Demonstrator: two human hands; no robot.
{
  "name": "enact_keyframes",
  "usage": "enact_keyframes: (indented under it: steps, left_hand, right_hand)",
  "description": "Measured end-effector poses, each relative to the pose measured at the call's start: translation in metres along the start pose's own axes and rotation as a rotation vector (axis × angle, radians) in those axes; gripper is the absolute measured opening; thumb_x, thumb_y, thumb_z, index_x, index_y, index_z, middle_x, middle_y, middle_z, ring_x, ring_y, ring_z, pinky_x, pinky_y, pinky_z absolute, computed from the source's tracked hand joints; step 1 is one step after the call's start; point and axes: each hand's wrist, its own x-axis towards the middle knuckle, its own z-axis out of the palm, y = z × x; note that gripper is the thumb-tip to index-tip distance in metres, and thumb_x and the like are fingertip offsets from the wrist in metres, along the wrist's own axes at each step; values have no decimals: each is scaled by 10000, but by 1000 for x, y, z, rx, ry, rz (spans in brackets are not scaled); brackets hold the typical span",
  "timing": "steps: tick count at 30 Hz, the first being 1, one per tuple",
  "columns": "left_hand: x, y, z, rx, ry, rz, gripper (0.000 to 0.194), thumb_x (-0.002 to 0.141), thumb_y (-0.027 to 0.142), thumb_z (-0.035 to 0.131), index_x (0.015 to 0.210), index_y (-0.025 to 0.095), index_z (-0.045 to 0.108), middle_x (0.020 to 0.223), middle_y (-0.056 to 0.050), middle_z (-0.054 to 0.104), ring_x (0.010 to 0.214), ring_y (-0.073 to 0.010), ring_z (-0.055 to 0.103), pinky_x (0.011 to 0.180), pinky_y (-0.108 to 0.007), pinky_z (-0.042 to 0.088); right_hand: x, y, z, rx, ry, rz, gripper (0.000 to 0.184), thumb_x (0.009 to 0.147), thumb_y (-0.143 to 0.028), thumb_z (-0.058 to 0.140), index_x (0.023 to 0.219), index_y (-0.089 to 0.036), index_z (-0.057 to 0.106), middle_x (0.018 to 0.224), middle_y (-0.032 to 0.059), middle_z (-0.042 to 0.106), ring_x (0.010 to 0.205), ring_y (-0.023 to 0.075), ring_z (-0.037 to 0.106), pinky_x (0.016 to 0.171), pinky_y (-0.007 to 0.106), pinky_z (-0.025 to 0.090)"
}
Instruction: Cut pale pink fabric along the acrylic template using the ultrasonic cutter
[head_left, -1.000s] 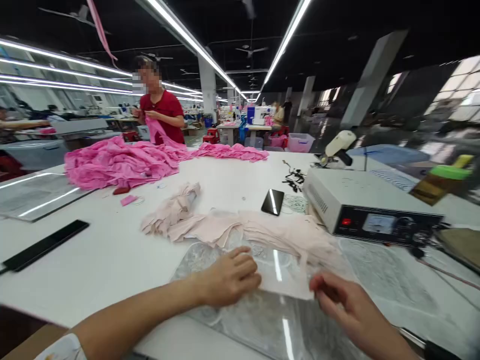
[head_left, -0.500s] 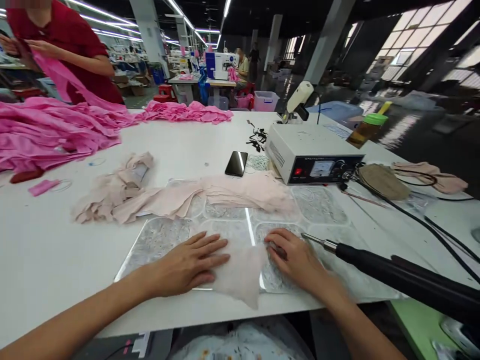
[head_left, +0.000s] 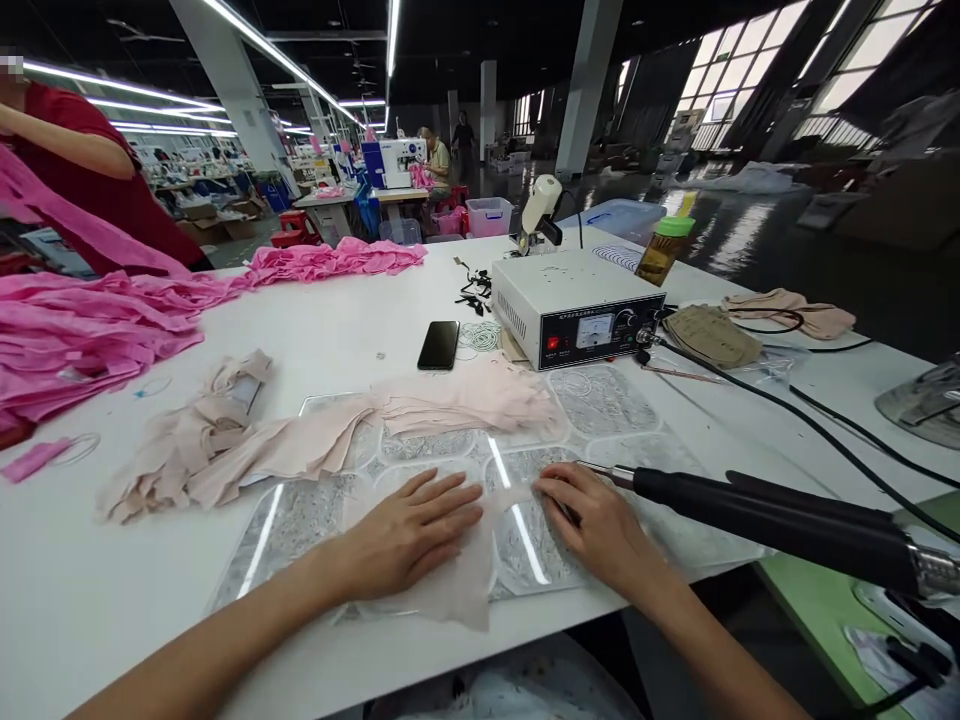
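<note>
My left hand (head_left: 409, 532) lies flat with fingers spread on a thin pale pink fabric piece (head_left: 465, 585), which rests on a clear patterned plate (head_left: 600, 400) at the table's near edge. To its right, my right hand (head_left: 596, 525) presses down on the fabric's right edge with fingers curled together; what they pinch is hidden. Just to the right of that hand lies a black handheld tool with a metal tip (head_left: 765, 515). A heap of pale pink fabric pieces (head_left: 300, 440) lies behind both hands.
A white control box (head_left: 574, 305) with cables stands at mid right, a black phone (head_left: 439, 344) left of it. Bright pink fabric (head_left: 82, 325) is piled far left, where a person in red (head_left: 97, 190) handles it. A jar (head_left: 664, 250) stands behind the box.
The view has swung down and right since a second ago. My hands stay on the pale fabric piece; both have shifted slightly, and the black tool has come into view at right.
</note>
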Motion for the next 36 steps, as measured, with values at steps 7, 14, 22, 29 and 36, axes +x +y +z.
enact_keyframes:
  steps: [7,14,22,29,36]
  left_hand:
    - [39,-11,8,-53,-45,70,490,1046,290,387,1522,238,282,1532,-57,365,1447,-234,298,1210,-444,227]
    - [34,-12,8,-74,-59,83,500,1031,252,425,1514,214,300,1497,-63,426,1433,-236,324,1200,-445,264]
    - [31,-11,10,-127,-56,52,446,1037,265,413,1475,188,383,1461,-53,476,1435,-242,318,1202,-453,261]
    - [30,-12,7,-141,-52,69,401,1036,264,433,1431,201,458,1443,-24,500,1433,-215,321,1227,-401,206]
    - [32,-12,4,-128,-61,90,359,1035,255,427,1372,172,519,1417,-31,530,1425,-215,344,1219,-385,230]
  right_hand:
    - [-19,7,-5,-67,113,2,220,887,-143,496,997,-216,672,1021,91,708,943,225,703,799,372,613]
    - [-30,3,-3,-92,167,1,197,900,-135,499,982,-220,656,980,73,714,898,199,703,774,331,608]
    - [-26,0,-1,-131,207,-53,188,879,-129,521,974,-221,655,935,65,721,832,200,704,729,330,594]
    - [-29,1,0,-200,200,-85,194,903,-129,498,999,-195,653,937,75,717,843,186,704,717,303,596]
    - [-28,2,0,-218,182,-66,205,903,-129,493,1014,-188,654,944,82,720,864,190,708,730,299,601]
